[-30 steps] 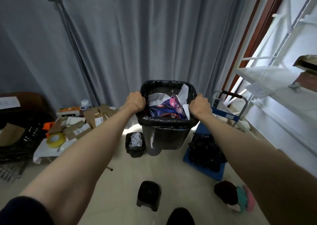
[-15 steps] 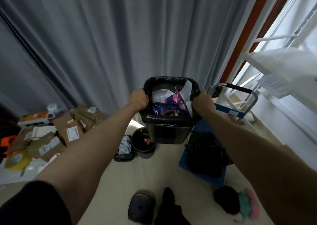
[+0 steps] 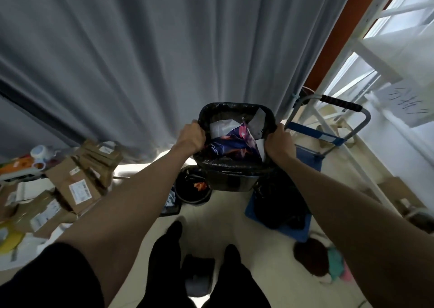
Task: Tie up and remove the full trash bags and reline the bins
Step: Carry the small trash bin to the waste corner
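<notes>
I hold a dark rectangular trash bin (image 3: 231,182) up in the air in front of me. Its black liner bag (image 3: 234,165) is folded over the rim and is full of white paper and a purple-blue printed wrapper (image 3: 234,144). My left hand (image 3: 191,137) grips the bin's left rim. My right hand (image 3: 279,143) grips the right rim. Below it on the floor stand a round black bin (image 3: 191,190) with red scraps inside and a smaller bin (image 3: 171,201) mostly hidden by my left arm.
A blue hand cart (image 3: 312,157) carrying a full black bag (image 3: 279,204) stands right of the bin. Cardboard parcels (image 3: 77,188) and tape rolls lie at the left. Grey curtain (image 3: 164,49) behind, white shelving (image 3: 387,61) at the right, a low dark stool (image 3: 199,276) between my legs.
I have stepped forward with the bin still held in both hands. The floor bins and the cart have come closer, and my legs now straddle the stool.
</notes>
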`<state>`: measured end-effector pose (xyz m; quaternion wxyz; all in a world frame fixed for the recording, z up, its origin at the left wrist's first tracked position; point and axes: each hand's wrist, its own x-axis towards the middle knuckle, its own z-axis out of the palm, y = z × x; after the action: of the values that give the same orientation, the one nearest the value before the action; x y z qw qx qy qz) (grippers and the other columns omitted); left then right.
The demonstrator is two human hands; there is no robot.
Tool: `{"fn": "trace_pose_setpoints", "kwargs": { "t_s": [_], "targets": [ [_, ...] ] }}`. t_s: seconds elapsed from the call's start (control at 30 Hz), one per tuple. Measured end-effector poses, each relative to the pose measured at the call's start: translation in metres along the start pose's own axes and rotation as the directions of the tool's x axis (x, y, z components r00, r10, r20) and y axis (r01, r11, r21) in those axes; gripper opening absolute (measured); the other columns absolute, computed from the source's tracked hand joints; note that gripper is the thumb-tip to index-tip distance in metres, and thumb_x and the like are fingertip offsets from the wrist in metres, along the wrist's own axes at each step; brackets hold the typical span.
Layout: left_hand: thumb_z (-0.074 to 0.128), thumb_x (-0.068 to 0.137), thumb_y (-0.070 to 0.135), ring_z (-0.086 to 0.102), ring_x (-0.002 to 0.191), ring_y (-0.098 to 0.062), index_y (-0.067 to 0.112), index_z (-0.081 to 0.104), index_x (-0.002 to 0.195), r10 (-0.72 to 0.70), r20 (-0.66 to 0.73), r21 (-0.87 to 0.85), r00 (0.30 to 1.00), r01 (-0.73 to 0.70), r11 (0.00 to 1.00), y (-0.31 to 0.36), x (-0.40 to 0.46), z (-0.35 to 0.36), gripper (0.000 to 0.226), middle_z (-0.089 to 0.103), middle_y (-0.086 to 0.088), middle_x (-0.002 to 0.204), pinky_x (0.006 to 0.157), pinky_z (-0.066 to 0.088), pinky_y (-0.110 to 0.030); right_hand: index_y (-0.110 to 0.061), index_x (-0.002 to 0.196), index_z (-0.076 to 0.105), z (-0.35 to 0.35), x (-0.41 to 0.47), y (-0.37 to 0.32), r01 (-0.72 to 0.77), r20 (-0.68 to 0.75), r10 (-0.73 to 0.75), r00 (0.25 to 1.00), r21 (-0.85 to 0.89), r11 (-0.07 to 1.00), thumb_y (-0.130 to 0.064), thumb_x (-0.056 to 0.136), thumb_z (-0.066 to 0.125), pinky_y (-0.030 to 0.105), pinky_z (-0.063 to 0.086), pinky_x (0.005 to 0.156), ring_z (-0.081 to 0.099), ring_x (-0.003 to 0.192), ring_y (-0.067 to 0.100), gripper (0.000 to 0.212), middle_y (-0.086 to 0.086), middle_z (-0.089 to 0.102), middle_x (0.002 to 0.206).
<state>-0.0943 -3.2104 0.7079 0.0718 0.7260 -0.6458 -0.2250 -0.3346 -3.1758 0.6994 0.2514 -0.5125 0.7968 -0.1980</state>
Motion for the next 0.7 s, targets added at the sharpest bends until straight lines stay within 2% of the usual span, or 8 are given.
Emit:
{"fn": "trace_pose_setpoints", "kwargs": {
  "t_s": [0.17, 0.3, 0.4, 0.5, 0.6, 0.7],
  "targets": [
    [0.035, 0.101, 0.019, 0.057, 0.104, -0.042, -0.003, 0.049, 0.116, 0.071, 0.107, -0.002, 0.992, -0.071, 0.997, -0.008, 0.037, 0.016, 0.029, 0.059, -0.027, 0.116, 0.073, 0.038, -0.036, -0.008, 0.130, 0.042, 0.027, 0.004, 0.007, -0.175, -0.002, 0.175, 0.985, 0.003, 0.985, -0.017, 0.096, 0.035, 0.046, 0.042, 0.091, 0.053, 0.117, 0.042, 0.036, 0.021, 0.054, 0.129],
    [0.036, 0.102, 0.015, 0.058, 0.096, -0.037, -0.005, 0.052, 0.113, 0.199, 0.203, -0.066, 0.959, -0.189, 0.980, -0.017, 0.058, 0.035, 0.028, 0.060, -0.026, 0.112, 0.069, 0.036, -0.031, -0.011, 0.123, 0.043, 0.055, -0.005, 0.020, -0.290, -0.080, 0.290, 0.954, 0.011, 0.957, -0.023, 0.097, 0.033, 0.043, 0.037, 0.080, 0.053, 0.114, 0.042, 0.031, 0.021, 0.056, 0.126],
    [0.038, 0.101, 0.007, 0.057, 0.086, -0.032, -0.003, 0.059, 0.104, 0.286, 0.229, -0.137, 0.930, -0.260, 0.956, -0.033, 0.062, 0.052, 0.024, 0.062, -0.024, 0.101, 0.067, 0.032, -0.026, -0.011, 0.113, 0.041, 0.076, -0.015, 0.025, -0.337, -0.110, 0.333, 0.936, -0.011, 0.942, -0.025, 0.096, 0.031, 0.042, 0.032, 0.077, 0.054, 0.110, 0.043, 0.024, 0.022, 0.056, 0.122],
    [0.036, 0.101, 0.006, 0.051, 0.077, -0.024, 0.003, 0.056, 0.092, 0.283, 0.295, -0.152, 0.913, -0.247, 0.957, -0.050, 0.063, 0.076, 0.022, 0.054, -0.016, 0.088, 0.070, 0.032, -0.028, -0.011, 0.110, 0.040, 0.094, -0.024, 0.035, -0.371, -0.101, 0.368, 0.924, -0.010, 0.929, -0.023, 0.096, 0.031, 0.044, 0.035, 0.075, 0.055, 0.107, 0.043, 0.021, 0.023, 0.056, 0.120],
    [0.035, 0.101, 0.013, 0.055, 0.101, -0.037, -0.007, 0.051, 0.111, 0.222, 0.351, -0.136, 0.910, -0.184, 0.973, -0.066, 0.063, 0.110, 0.028, 0.056, -0.026, 0.111, 0.081, 0.038, -0.034, -0.010, 0.113, 0.040, 0.115, -0.030, 0.057, -0.398, -0.081, 0.394, 0.915, -0.041, 0.916, -0.020, 0.097, 0.031, 0.042, 0.035, 0.072, 0.057, 0.103, 0.042, 0.021, 0.022, 0.058, 0.117],
    [0.037, 0.100, 0.018, 0.053, 0.112, -0.044, -0.007, 0.046, 0.123, 0.151, 0.370, -0.067, 0.917, -0.136, 0.988, -0.082, 0.053, 0.148, 0.035, 0.055, -0.030, 0.122, 0.086, 0.042, -0.040, -0.010, 0.115, 0.037, 0.141, -0.034, 0.086, -0.410, -0.015, 0.410, 0.912, -0.090, 0.908, -0.020, 0.097, 0.032, 0.042, 0.033, 0.073, 0.055, 0.098, 0.038, 0.021, 0.021, 0.057, 0.116]
  ]
}}
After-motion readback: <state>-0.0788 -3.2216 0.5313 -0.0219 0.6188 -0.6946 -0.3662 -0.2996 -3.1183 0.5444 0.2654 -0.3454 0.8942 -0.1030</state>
